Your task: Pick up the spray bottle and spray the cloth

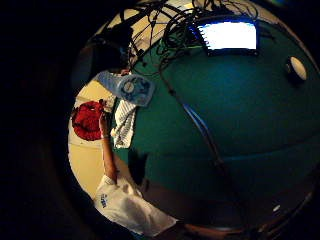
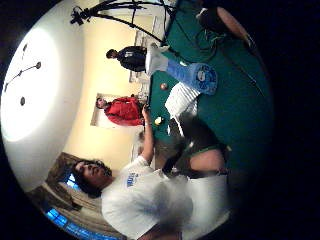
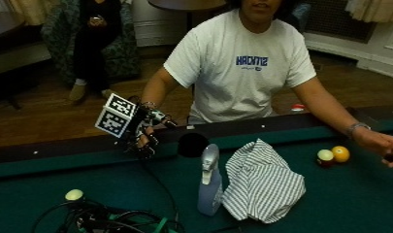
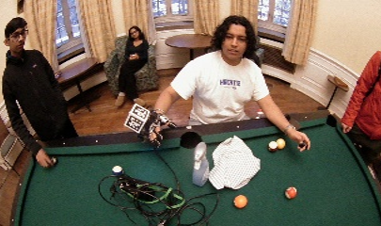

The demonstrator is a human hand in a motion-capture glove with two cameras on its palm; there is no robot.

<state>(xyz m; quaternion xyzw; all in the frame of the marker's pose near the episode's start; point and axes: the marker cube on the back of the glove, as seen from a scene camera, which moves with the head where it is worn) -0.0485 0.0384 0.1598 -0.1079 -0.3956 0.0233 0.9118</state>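
A pale blue spray bottle (image 3: 210,182) with a white trigger head stands upright on the green felt, untouched. A white and grey striped cloth (image 3: 264,182) lies crumpled right beside it, on the side away from my gloved hand. My gloved right hand (image 3: 143,141) hovers over the table rail, a little way from the bottle on the person's side, with its fingers hanging relaxed and nothing in them. Both palm views look down on the bottle (image 1: 127,87) (image 2: 192,75) and the cloth (image 1: 124,122) (image 2: 182,100) from a distance. The bare left hand (image 3: 384,145) rests on the felt at the far side.
A corner pocket (image 3: 193,144) opens in the rail between my hand and the bottle. A tangle of cables (image 3: 112,221) and a white ball (image 3: 74,194) lie near the front. Two balls (image 3: 333,155) sit beyond the cloth. A lit screen (image 1: 230,35) lies on the felt.
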